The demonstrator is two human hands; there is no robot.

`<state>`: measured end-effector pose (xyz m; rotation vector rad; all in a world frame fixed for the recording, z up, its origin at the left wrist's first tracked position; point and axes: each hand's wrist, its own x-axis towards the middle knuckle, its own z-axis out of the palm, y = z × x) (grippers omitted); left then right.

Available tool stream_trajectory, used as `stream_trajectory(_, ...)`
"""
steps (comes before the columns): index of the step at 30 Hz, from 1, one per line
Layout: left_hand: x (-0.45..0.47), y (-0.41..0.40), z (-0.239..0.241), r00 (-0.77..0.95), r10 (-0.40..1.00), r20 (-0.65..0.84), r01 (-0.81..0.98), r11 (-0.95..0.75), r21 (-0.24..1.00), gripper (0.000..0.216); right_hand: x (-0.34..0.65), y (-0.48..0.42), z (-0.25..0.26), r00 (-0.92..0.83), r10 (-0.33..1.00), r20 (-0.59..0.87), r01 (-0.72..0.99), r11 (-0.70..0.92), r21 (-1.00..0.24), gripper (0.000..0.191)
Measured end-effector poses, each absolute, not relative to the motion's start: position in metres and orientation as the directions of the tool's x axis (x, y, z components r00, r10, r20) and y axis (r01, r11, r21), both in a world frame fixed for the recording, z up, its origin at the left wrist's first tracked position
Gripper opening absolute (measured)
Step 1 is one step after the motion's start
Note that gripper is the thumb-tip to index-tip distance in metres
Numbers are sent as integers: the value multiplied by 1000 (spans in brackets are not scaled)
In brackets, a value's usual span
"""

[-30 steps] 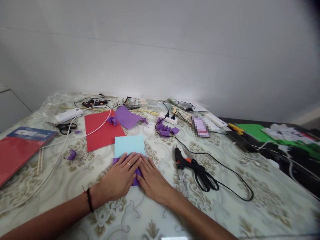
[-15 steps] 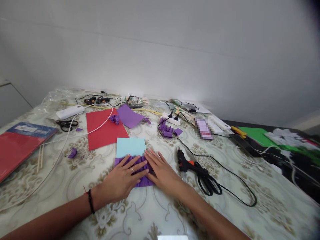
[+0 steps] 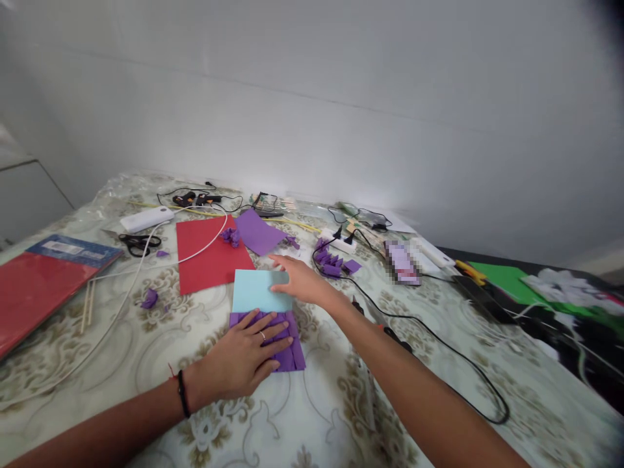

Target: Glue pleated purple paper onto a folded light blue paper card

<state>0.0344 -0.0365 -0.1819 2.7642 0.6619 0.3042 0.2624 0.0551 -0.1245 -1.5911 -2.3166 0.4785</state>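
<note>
My left hand point(image 3: 241, 359) lies flat with fingers spread on a pleated purple paper point(image 3: 288, 351) near the table's front middle. Right behind the purple paper lies a light blue sheet point(image 3: 254, 290). My right hand point(image 3: 298, 279) reaches forward over the blue sheet's right edge, fingers stretched out and holding nothing. My right forearm crosses over the black glue gun point(image 3: 390, 333), hiding most of it. Small folded purple pieces point(image 3: 332, 263) lie beyond my right hand.
A red sheet point(image 3: 209, 255) and a purple sheet point(image 3: 257, 232) lie further back, with scissors point(image 3: 137, 244) and a white power bank point(image 3: 147, 219) at the left. A red pad point(image 3: 34, 286) sits far left. Black cables point(image 3: 439, 351), a power strip point(image 3: 344, 242) and a phone point(image 3: 402, 262) lie at the right.
My right hand has lifted off the purple pleated paper and moved forward over the blue sheet. My left hand stays pressed on the purple paper.
</note>
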Motion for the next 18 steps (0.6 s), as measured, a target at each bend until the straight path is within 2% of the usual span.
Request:
stream_trajectory(6, 32, -38, -177, 884, 457, 101, 405, -856, 321, 59, 246, 38, -105, -404, 915, 17, 846, 380, -375, 23)
stream_trajectory(9, 31, -38, -182, 875, 460, 149, 397, -859, 322, 55, 243, 24, -98, -437, 899, 8, 841, 412, -351, 5)
stream_trajectory(12, 31, -38, -185, 871, 456, 183, 387, -867, 314, 55, 241, 11, -96, -466, 885, 7, 828, 439, -347, 6)
stream_trajectory(18, 32, -40, -181, 868, 460, 186, 398, -869, 294, 51, 241, -19, -111, -532, 846, 14, 777, 495, -389, 26)
